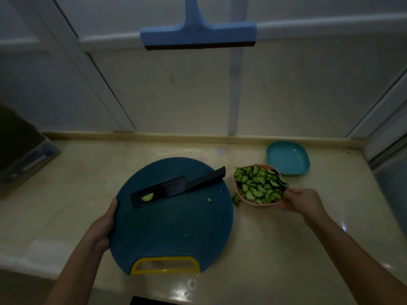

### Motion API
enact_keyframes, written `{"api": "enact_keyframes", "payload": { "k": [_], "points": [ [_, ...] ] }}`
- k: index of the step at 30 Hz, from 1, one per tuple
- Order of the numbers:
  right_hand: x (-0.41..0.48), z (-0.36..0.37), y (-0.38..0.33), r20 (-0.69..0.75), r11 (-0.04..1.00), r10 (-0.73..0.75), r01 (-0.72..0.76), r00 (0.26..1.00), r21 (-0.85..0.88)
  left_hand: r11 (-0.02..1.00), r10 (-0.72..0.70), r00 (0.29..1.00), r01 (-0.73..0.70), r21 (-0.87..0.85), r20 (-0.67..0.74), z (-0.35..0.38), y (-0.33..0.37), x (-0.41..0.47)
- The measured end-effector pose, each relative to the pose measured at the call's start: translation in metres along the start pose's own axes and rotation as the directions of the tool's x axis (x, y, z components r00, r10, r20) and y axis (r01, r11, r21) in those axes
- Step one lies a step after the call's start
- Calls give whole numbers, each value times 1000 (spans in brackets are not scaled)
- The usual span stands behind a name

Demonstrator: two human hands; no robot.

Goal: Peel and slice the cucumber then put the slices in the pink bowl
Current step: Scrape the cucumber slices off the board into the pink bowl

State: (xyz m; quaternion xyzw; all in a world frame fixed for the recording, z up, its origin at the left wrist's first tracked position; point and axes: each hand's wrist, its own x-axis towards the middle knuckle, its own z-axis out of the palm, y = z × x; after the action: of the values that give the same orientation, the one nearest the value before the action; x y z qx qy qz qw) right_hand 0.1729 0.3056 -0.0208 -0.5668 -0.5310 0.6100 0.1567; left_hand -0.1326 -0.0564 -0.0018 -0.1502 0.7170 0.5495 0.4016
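The pink bowl [262,204] stands right of the round blue cutting board [176,225] and is heaped with cucumber slices [259,186]. My right hand [301,201] grips the bowl's right rim. My left hand [105,225] grips the board's left edge. A black knife [176,187] lies across the board's far half, with one cucumber slice [147,197] stuck on its blade. A small cucumber bit [210,200] lies on the board and a cucumber piece [236,199] lies on the counter between board and bowl.
An empty blue bowl [288,158] sits behind the pink one near the back ledge. A blue squeegee [198,34] hangs on the wall above. A dark box [19,150] stands at the counter's left. The board has a yellow handle [165,264] at the near edge.
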Motion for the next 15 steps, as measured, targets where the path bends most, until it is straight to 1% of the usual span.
{"api": "enact_keyframes", "payload": {
  "k": [3, 5, 9, 12, 13, 14, 15],
  "points": [
    [23, 29, -26, 12, 999, -26, 26, 1000, -38, 1000, -11, 1000, 11, 6, -2, -3, 9, 6],
    [40, 52, -41, 28, 1000, -2, 3, 1000, -31, 1000, -21, 1000, 21, 1, -12, -5, 17, 10],
    [71, 92, -60, 10, 996, 21, -20, 1000, -88, 1000, -28, 1000, 28, 9, -2, -2, 33, 18],
    [83, 108, -59, 92, 995, 71, -65, 993, -72, 998, -31, 1000, 31, 49, -2, 5, 43, 22],
    [82, 110, -60, 106, 993, 75, -65, 992, -94, 997, -33, 999, 33, 63, -8, 8, 45, 22],
    [80, 108, -62, 85, 978, 22, -4, 996, -207, 996, -31, 999, 32, 78, -10, 10, 48, 22],
    [76, 105, -67, 22, 919, -94, 96, 995, -383, 995, -31, 999, 32, 97, -15, 13, 50, 22]
  ]
}}
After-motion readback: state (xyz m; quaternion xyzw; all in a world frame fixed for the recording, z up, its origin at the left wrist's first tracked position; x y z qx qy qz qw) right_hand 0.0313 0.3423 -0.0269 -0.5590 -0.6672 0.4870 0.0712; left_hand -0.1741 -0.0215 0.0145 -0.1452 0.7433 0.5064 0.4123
